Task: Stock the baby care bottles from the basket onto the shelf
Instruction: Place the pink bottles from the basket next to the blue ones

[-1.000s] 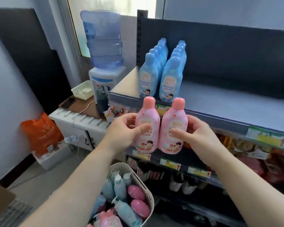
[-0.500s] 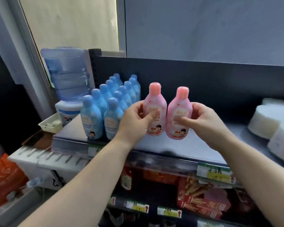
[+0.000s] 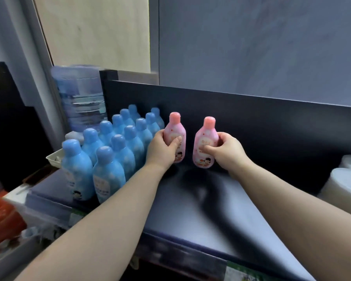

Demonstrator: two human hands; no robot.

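Far back over the shelf (image 3: 190,209), the left pink bottle (image 3: 175,136) is gripped upright by the left hand (image 3: 163,148) beside the blue bottles (image 3: 118,151), the right pink bottle (image 3: 204,147) by the right hand (image 3: 226,152).

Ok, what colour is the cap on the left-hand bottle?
Coral pink cap, darker than the pale pink bottle; clearest in the head view.
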